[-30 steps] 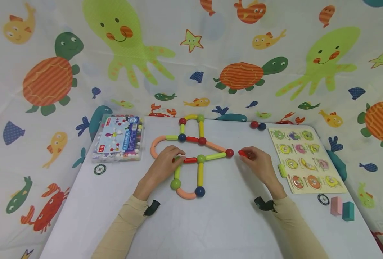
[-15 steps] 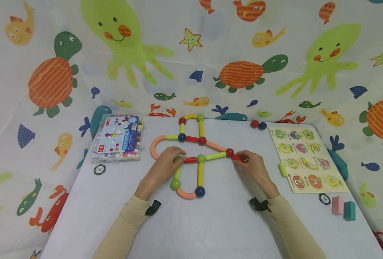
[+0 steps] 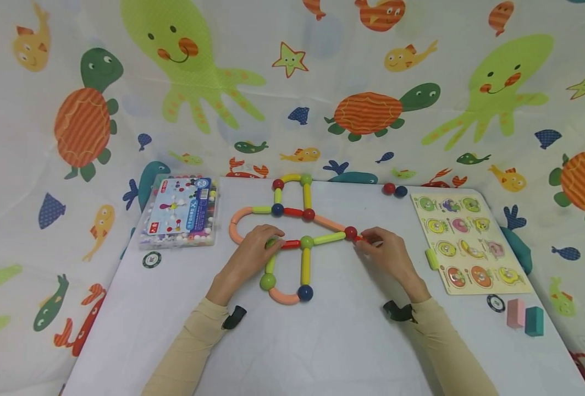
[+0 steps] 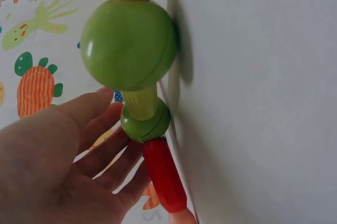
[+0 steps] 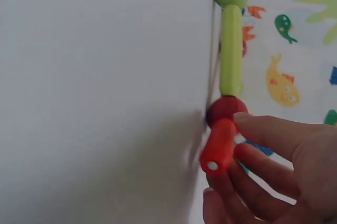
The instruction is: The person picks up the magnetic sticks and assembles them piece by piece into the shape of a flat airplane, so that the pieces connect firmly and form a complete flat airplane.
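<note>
A flat figure of magnetic sticks and balls lies on the white table (image 3: 292,352). My left hand (image 3: 253,247) is at its left part, thumb and fingers round a green ball (image 4: 146,121), with a red stick (image 4: 164,174) joined to it. A larger green ball (image 4: 129,45) is nearer the wrist camera. At the figure's right tip, my right hand (image 3: 384,250) pinches a short red magnetic stick (image 5: 217,147) between thumb and fingers. One end of that stick meets the dark red ball (image 5: 226,110); its other end shows a pale dot. A light green stick (image 5: 230,50) leads from this ball.
A clear box (image 3: 178,212) of beads stands at the left, a black chip (image 3: 152,259) by it. Loose red (image 3: 388,188) and blue balls (image 3: 401,191) lie at the back. Rightward are a fruit puzzle board (image 3: 470,242), another chip (image 3: 496,303), pink (image 3: 515,313) and teal blocks (image 3: 534,321).
My right hand has moved left, bringing the red stick from apart to the dark red ball at the figure's tip. The left hand has stayed at the green ball.
</note>
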A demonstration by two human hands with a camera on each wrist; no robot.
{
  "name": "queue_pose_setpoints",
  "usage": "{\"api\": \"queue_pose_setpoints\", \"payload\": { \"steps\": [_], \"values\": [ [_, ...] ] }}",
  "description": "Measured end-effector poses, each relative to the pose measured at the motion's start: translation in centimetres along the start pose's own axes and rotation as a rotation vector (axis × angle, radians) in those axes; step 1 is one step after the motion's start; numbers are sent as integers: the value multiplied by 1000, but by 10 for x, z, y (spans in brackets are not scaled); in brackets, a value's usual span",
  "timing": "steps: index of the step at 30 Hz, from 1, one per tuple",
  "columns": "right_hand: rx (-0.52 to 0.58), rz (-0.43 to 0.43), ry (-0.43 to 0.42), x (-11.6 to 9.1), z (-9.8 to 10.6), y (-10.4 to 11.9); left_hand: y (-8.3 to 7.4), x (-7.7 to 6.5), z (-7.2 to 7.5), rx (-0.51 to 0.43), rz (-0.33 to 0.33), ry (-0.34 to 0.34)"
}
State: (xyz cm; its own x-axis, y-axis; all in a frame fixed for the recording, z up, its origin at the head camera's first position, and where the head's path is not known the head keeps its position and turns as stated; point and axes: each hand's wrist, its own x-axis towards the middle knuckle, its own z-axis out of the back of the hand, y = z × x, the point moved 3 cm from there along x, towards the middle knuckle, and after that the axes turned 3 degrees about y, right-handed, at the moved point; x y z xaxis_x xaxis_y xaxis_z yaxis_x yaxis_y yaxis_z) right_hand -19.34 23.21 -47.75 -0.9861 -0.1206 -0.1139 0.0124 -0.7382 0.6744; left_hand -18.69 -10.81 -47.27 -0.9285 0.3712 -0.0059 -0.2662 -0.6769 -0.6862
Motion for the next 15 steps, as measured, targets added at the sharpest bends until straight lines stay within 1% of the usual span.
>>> {"api": "queue_pose_setpoints", "payload": {
  "steps": [3,8,10,12,13,15],
  "values": [
    [22,10,-66,0,14,-1,0,0,0,0,11,1],
    [85,42,-249,0,42,-12,2,0,0,-3,25,4],
    [98,35,-295,-1,51,-20,2,0,0,-6,24,7],
    [106,3,-297,-3,57,-27,3,1,-1,-8,23,8],
    [103,-22,-281,-4,60,-30,3,1,-1,-9,22,9],
    [85,-77,-219,-7,62,-38,4,2,-1,-11,17,10]
  ]
}}
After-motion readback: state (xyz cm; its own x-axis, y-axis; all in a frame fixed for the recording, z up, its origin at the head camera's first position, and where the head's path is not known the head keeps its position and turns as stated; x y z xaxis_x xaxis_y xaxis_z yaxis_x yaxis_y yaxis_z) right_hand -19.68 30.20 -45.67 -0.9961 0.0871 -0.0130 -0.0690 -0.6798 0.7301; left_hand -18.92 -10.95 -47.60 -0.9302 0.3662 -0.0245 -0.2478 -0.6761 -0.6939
